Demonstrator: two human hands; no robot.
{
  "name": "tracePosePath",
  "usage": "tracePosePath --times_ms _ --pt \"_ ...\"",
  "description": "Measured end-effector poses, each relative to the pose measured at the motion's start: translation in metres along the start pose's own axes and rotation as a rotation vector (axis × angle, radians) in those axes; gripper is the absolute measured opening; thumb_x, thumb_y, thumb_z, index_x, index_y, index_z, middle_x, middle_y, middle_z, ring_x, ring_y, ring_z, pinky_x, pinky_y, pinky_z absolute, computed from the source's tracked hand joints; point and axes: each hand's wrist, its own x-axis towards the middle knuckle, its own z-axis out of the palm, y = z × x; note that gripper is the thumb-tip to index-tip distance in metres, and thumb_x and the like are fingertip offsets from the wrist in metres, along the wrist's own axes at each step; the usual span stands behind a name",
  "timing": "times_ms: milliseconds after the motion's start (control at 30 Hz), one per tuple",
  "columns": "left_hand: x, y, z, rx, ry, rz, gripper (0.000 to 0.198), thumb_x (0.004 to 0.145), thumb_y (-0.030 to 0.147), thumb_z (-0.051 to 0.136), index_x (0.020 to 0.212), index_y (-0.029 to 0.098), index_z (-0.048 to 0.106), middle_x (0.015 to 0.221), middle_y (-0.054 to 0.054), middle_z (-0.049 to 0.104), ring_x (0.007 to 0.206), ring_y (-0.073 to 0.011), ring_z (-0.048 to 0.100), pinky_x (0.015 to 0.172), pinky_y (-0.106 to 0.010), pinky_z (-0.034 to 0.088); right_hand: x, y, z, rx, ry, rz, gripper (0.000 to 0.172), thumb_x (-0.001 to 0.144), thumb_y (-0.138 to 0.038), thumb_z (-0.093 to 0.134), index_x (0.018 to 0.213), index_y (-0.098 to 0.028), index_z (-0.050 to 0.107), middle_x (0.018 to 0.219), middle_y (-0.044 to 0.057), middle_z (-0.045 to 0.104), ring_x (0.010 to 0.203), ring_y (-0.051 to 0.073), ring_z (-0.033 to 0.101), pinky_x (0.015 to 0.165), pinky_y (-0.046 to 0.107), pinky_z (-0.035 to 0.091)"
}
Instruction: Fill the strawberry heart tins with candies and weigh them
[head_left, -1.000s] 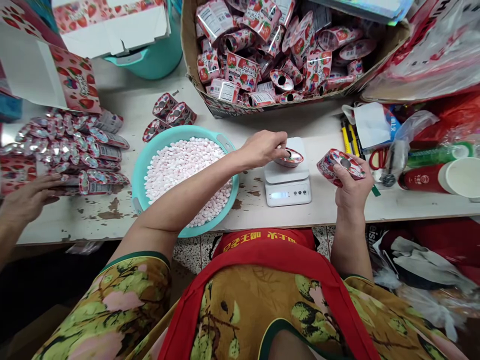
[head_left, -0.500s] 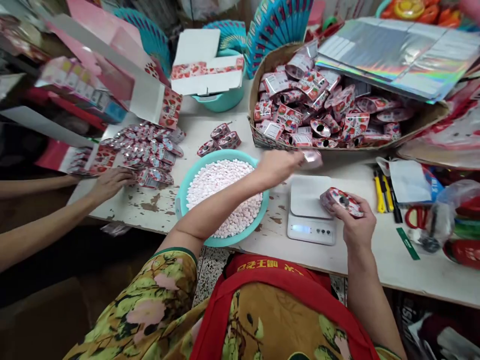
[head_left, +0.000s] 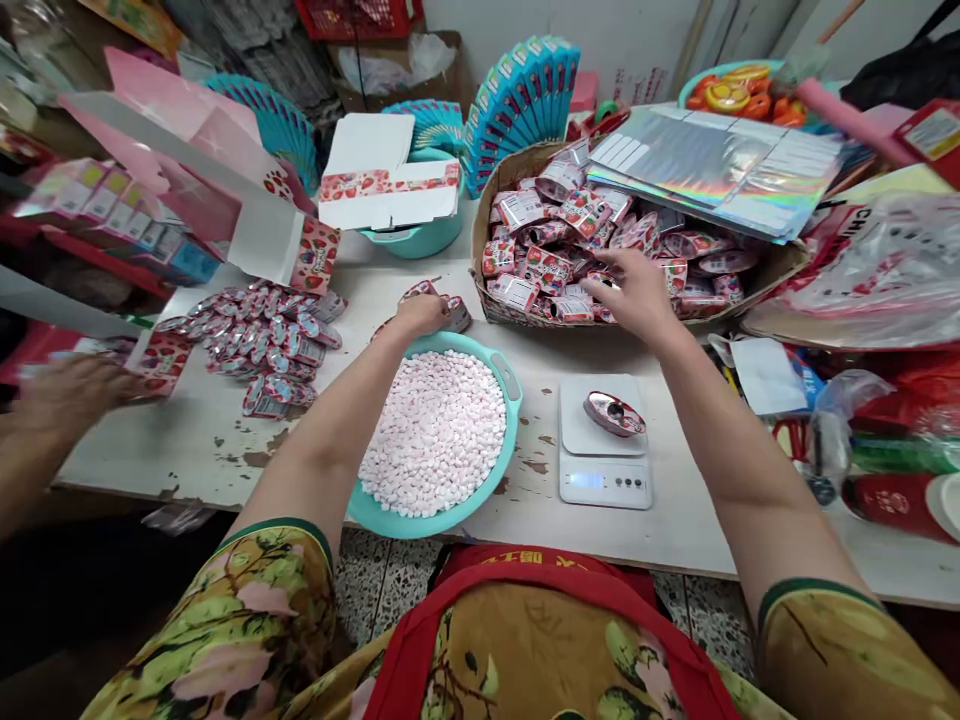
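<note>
Behind the turquoise basin of small pale pink tablets, my left hand is closed over a few strawberry-printed packets; its curled fingers seem to grip one, partly hidden by the hand. My right hand is open, fingers apart, over a carton heaped with packets of the same kind. One oval packet, its dark round opening showing, lies tilted on the white kitchen scale. The scale's display is lit, but its reading is illegible.
At left, a co-worker's hand is by an open pink box and a pile of packets. Shiny sheets cover part of the carton. A red cup and plastic bags are at right.
My right hand has put its packet on the scale and moved up to the carton. My left hand has swung left from above the scale to the packets behind the basin.
</note>
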Motion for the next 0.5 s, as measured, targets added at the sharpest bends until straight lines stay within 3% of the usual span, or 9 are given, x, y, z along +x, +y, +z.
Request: tracePosePath --times_ms 100,167,233,267,400,500 --pt "-0.003 0.003 -0.005 -0.019 -0.044 -0.031 0.022 0.077 0.036 0.073 0.089 0.017 0.076 0.091 -0.014 0.074 0.088 -0.0293 0.062 0.076 -0.033 0.041 0.068 0.003 0.044 -0.102 -0.239 0.078 0.041 0.066 -0.02 0.09 0.099 -0.008 0.069 0.124 0.012 0.07 0.129 0.03 0.064 0.119 0.049 0.043" --pt "-0.021 0.001 -0.011 -0.055 0.056 -0.022 0.029 0.085 0.043 0.067 0.096 0.017 0.076 0.09 -0.012 0.071 0.084 -0.026 0.058 0.075 -0.032 0.04 0.089 0.01 0.068 -0.146 -0.317 0.146 0.028 0.078 -0.026 0.077 0.082 -0.003 0.062 0.117 0.008 0.07 0.132 0.027 0.063 0.12 0.045 0.04" --pt "-0.048 -0.002 -0.009 -0.095 0.17 0.014 0.038 0.094 0.048 0.056 0.105 0.017 0.074 0.093 -0.01 0.069 0.086 -0.0238 0.056 0.077 -0.032 0.04 0.095 0.017 0.082 -0.202 -0.302 0.189 0.033 0.087 -0.03 0.058 0.068 -0.003 0.051 0.109 0.003 0.069 0.134 0.024 0.061 0.118 0.041 0.038" --pt "-0.063 -0.004 -0.005 -0.106 0.202 0.032 0.04 0.096 0.049 0.052 0.108 0.017 0.074 0.094 -0.01 0.069 0.088 -0.0237 0.056 0.08 -0.032 0.041 0.094 0.02 0.084 -0.225 -0.284 0.2 0.035 0.085 -0.031 0.06 0.065 -0.006 0.047 0.107 0.002 0.069 0.135 0.025 0.061 0.116 0.042 0.039" --pt "-0.112 -0.001 0.037 -0.137 0.129 0.15 0.041 0.099 0.045 0.045 0.117 0.018 0.07 0.114 -0.013 0.069 0.106 -0.029 0.06 0.093 -0.036 0.043 0.085 0.017 0.082 -0.209 -0.261 0.215 0.048 0.06 -0.021 0.084 0.063 -0.014 0.037 0.108 0.001 0.072 0.138 0.034 0.058 0.114 0.047 0.045" --pt "-0.13 0.006 0.068 -0.165 0.069 0.254 0.05 0.1 0.05 0.041 0.129 0.017 0.063 0.134 -0.018 0.064 0.124 -0.0332 0.055 0.105 -0.041 0.042 0.078 0.004 0.078 -0.161 -0.283 0.233 0.038 0.065 -0.013 0.072 0.063 -0.013 0.034 0.121 0.0 0.068 0.144 0.031 0.052 0.117 0.04 0.039"
